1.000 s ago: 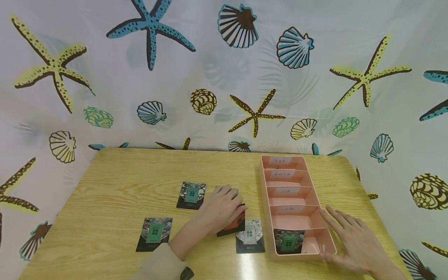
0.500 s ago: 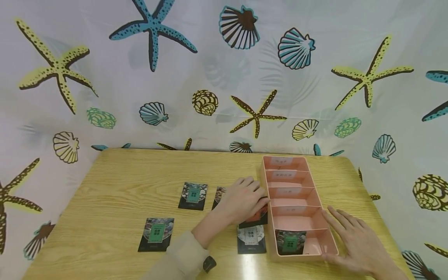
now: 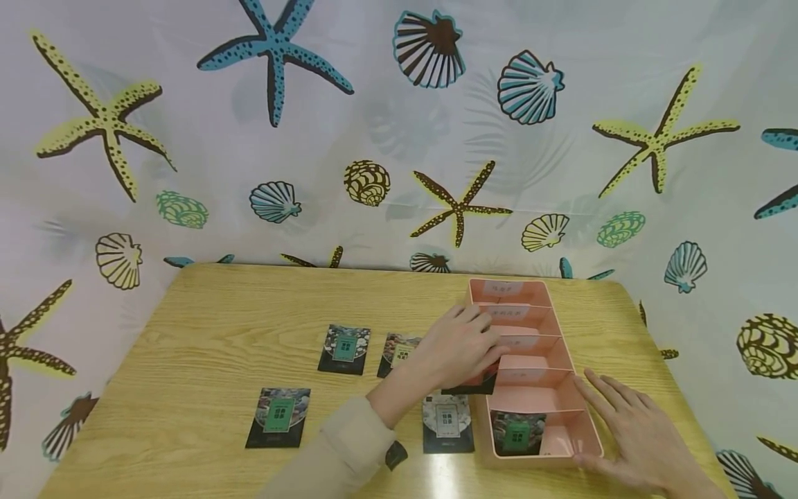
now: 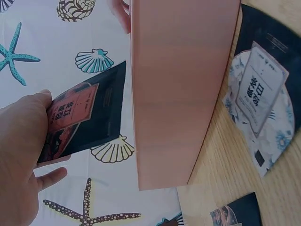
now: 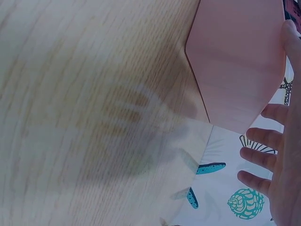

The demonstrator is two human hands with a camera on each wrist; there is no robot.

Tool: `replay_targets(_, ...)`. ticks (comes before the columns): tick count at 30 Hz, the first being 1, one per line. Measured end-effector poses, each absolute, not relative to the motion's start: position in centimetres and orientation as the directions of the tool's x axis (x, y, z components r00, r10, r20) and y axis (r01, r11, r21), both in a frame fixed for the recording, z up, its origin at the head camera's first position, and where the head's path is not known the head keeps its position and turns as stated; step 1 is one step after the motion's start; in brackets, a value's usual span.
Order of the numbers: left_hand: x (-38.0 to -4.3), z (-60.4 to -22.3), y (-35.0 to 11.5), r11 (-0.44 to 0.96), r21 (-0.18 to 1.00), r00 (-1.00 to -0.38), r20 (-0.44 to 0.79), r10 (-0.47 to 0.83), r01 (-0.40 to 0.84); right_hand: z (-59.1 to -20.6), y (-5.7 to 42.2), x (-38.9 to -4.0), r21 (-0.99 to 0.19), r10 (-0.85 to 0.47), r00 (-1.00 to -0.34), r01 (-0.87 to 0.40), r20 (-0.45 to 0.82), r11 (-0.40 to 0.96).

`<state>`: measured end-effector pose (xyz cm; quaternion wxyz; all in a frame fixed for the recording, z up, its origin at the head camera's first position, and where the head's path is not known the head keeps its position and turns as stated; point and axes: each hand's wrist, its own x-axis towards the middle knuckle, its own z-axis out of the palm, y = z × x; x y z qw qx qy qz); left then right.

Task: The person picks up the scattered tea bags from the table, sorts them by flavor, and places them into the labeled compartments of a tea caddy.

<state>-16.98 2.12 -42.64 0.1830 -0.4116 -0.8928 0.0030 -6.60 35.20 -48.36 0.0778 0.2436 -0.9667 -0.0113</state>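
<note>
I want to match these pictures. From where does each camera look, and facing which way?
Head: on the head, facing forward and down at the table and pink box; shows left hand, left sleeve, right hand.
Left wrist: on that wrist, facing the red-labelled packet and box; shows left hand, plus right fingers.
Right wrist: on that wrist, facing table and box; shows right hand.
Head and left wrist share the packet.

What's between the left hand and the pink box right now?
In the left wrist view, the red-label packet: the left hand holds it, its dark end toward the pink box.
</note>
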Motion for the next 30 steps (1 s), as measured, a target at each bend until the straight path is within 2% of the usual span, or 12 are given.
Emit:
replay_targets(9, -17.3, -42.2, 3.8, 0.635, -0.156, -0.563, 0.339, 0.753, 0.756, -48.3, 35.1, -6.5, 0.053, -0.467, -0.874, -0.465, 0.135, 0.884)
replay_targets(15, -17.6, -42.2, 5.2, 0.611, -0.110, -0.554, 0.319, 0.769, 0.784, -48.3, 35.1, -6.5, 0.047, -0.462, -0.874, -0.461, 0.148, 0.886)
replay_targets(22, -17.5, -42.4, 6.8, 0.582, -0.124, -0.508, 0.366, 0.780, 0.804, -48.5, 35.2, -6.5, 0.055, -0.465, -0.870, -0.462, 0.163, 0.885)
replay_targets(30, -17.6, -43.6, 7.9, 0.601, -0.144, -0.529, 0.345, 0.775, 0.786, -48.3, 35.2, -6.5, 0.057, -0.469, -0.868, -0.466, 0.163, 0.883)
